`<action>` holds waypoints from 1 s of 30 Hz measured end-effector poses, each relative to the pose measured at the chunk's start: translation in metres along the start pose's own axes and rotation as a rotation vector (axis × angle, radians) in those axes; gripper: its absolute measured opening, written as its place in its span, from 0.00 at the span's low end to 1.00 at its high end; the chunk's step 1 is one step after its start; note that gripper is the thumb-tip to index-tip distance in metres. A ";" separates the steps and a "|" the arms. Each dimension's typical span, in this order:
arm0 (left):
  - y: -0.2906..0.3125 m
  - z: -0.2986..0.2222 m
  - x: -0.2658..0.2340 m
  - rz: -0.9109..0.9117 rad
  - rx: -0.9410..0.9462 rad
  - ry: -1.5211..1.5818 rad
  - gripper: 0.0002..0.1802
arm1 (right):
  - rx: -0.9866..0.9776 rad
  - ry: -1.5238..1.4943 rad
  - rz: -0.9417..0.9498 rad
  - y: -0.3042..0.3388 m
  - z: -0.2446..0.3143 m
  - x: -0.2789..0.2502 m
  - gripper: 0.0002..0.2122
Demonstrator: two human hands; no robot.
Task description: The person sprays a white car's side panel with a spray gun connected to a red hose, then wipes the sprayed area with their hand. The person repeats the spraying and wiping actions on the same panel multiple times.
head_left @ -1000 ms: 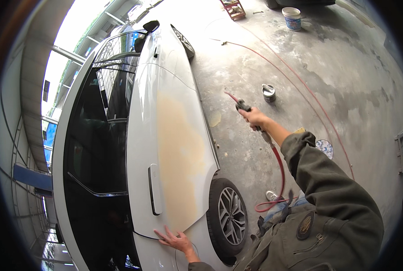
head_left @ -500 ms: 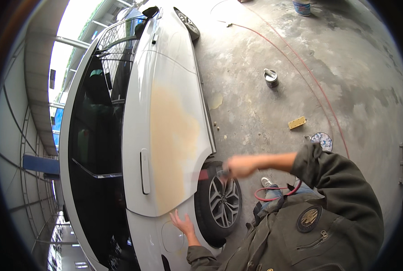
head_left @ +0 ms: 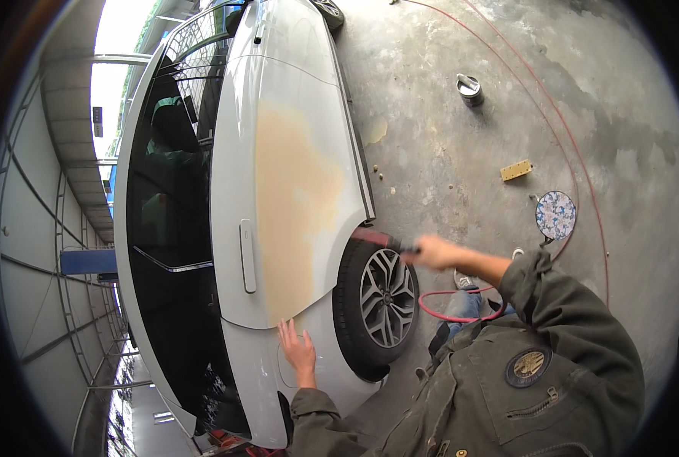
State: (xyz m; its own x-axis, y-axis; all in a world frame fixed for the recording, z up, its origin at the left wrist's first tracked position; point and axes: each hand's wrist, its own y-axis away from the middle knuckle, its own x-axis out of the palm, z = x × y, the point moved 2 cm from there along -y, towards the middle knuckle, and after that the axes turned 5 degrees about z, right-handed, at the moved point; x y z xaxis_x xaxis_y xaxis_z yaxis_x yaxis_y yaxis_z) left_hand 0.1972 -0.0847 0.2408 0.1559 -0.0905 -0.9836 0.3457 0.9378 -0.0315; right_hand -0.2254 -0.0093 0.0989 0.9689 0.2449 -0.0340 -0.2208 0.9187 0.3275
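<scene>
A white car (head_left: 301, 80) stands on its wheels to my left, with a matt beige filler patch (head_left: 282, 206) spread over its rear door. My left hand (head_left: 300, 354) lies with fingers stretched out on the rear body panel, beside the round fuel flap outline and just behind the door seam. In front of the rear wheel (head_left: 385, 297), my right hand (head_left: 434, 251) is closed around the dark handle of a tool with a flat red head (head_left: 371, 237). Motion smears it, and its exact kind cannot be made out. The red head overlaps the top of the tyre in view.
A pink hose (head_left: 438, 314) loops by my legs, and a thin red hose (head_left: 552, 99) curves over the concrete floor (head_left: 446, 160). On the floor stand an open can (head_left: 469, 90), a yellow block (head_left: 516, 170) and a round patterned stool top (head_left: 556, 215).
My left hand has come to lie flatter against the panel. My right hand with the red-headed tool has shifted slightly right. The whole view has moved, so the car sits a little differently.
</scene>
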 end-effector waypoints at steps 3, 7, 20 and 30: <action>-0.021 0.015 0.004 0.101 0.166 -0.177 0.31 | -0.296 0.169 0.382 0.019 0.008 0.058 0.23; -0.067 0.026 0.016 0.243 0.407 -0.477 0.34 | -0.137 0.239 0.360 -0.016 -0.008 0.071 0.24; -0.437 -0.032 0.083 0.054 0.563 -0.817 0.46 | -0.198 -0.228 -0.255 -0.092 0.036 0.047 0.16; -0.385 -0.029 0.119 0.203 0.675 -0.765 0.47 | -0.120 -0.334 -0.417 -0.100 0.014 0.043 0.17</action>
State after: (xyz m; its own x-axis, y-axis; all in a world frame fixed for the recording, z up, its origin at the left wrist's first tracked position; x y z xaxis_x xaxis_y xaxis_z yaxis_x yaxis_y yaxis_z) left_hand 0.0559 -0.4472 0.1312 0.7327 -0.3614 -0.5767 0.6568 0.5977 0.4598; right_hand -0.1603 -0.0948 0.0783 0.9554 -0.2412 0.1702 0.1972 0.9505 0.2401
